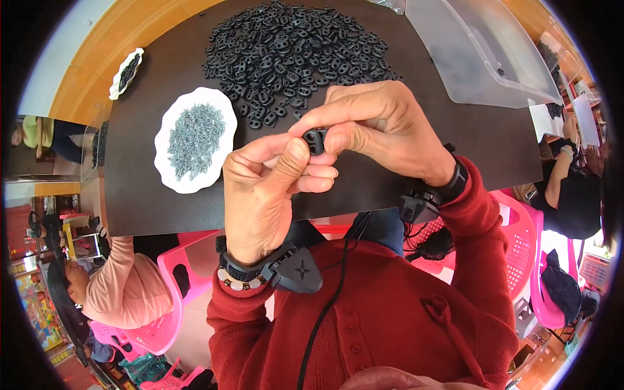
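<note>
A small black plastic cord lock (314,142) with two round holes is held up between my hands, over the near part of the table. My left hand (268,185) pinches it from the left with thumb and fingers, its other fingers curled beneath. From the right, my right hand (383,130) grips its other side between thumb and forefinger. Just beyond the hands lies a large heap of similar black pieces (292,52). To the left, a scalloped white dish (166,140) holds a pile of small metal springs (195,143).
At the far left a smaller white dish (116,90) holds black parts. A translucent plastic bin (468,52) stands at the back right of the dark table (494,146). A person in pink (133,289) sits at left, another in black (572,195) at right. A black cable (328,302) hangs down my front.
</note>
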### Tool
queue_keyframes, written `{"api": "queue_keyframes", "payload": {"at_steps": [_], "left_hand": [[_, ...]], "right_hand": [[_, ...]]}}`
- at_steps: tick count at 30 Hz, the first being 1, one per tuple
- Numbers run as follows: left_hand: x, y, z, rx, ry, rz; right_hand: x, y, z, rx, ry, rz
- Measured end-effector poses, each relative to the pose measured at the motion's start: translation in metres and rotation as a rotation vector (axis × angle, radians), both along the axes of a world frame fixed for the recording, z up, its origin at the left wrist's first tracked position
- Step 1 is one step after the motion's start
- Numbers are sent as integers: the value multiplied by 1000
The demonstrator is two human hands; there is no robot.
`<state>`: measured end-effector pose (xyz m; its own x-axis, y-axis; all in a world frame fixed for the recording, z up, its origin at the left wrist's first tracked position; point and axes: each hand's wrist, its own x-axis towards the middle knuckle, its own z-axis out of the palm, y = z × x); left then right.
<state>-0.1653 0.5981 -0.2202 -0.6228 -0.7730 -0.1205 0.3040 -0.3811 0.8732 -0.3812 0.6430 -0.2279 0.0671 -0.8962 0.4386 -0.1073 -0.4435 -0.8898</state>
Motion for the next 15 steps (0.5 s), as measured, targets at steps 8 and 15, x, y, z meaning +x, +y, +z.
{"api": "queue_keyframes", "payload": {"at_steps": [8,15], "left_hand": [[-33,21,-10,1,-23,67],[-69,33,-34,16,-42,81]], "right_hand": [[-23,20,-12,-29,40,-105],[-54,31,-38,-61,88,-134]]}}
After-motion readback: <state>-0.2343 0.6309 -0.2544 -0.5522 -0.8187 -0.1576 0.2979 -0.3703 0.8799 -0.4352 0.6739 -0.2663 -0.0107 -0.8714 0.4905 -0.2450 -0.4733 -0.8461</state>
